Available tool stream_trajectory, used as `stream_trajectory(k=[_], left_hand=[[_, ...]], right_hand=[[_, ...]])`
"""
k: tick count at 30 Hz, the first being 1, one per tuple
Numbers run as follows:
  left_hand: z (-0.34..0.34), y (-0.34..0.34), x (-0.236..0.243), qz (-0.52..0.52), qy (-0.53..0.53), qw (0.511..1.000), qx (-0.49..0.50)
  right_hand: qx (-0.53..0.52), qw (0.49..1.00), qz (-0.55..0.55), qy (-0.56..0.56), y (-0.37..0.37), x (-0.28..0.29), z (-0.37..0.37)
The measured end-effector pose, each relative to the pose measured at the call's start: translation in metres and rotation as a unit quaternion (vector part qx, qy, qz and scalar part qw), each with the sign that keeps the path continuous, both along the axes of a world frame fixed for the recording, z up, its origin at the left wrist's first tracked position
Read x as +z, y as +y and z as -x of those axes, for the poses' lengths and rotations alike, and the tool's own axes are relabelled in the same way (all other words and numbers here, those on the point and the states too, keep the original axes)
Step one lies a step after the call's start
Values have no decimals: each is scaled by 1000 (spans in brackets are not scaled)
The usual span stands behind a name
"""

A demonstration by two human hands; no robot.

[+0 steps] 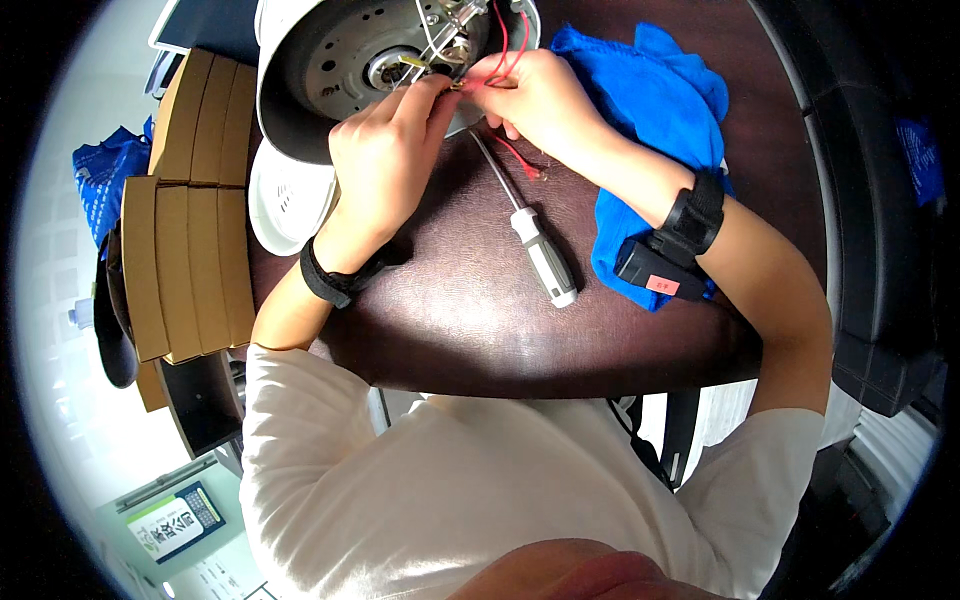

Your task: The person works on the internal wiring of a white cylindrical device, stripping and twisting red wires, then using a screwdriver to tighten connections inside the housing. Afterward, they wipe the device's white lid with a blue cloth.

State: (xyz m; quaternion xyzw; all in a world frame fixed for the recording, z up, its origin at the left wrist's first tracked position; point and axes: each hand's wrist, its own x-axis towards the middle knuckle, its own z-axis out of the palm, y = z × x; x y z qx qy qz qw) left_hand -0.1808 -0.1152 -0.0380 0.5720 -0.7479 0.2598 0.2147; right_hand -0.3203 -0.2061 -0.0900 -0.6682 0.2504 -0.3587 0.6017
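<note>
A white round appliance housing (300, 125) lies open at the far side of the table, showing a metal inside with holes, white wires and red wires (500, 35). My left hand (390, 135) is pinched at its mouth, thumb and forefinger on a small metallic wire end. Meeting it fingertip to fingertip, my right hand (535, 100) pinches a red wire. Exact contact is partly hidden by the fingers. Below my right hand, another red wire end (530, 170) hangs over the table. A grey and white screwdriver (548, 265) lies nearby, tip toward the housing.
A white vented cover (290, 200) rests left of my left wrist. Stacked cardboard boxes (190, 270) stand along the left edge. A blue cloth (650, 90) lies under and beyond my right forearm. On the right is a black padded seat (870, 300). The brown table (440, 330) has a curved near edge.
</note>
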Motion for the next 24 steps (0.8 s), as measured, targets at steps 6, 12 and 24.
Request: stream_trajectory(k=[6,12,24], left_hand=[[-3,-1,1,-2,-28,1000,9],[-6,-3,0,-12,-30,999,4],[-12,-4,1,-53,-5,999,12]], right_hand=[[-7,1000,-5,3,2,4,4],[11,999,-26,25,2,8,6],[75,989,-96,82,5,8,19]])
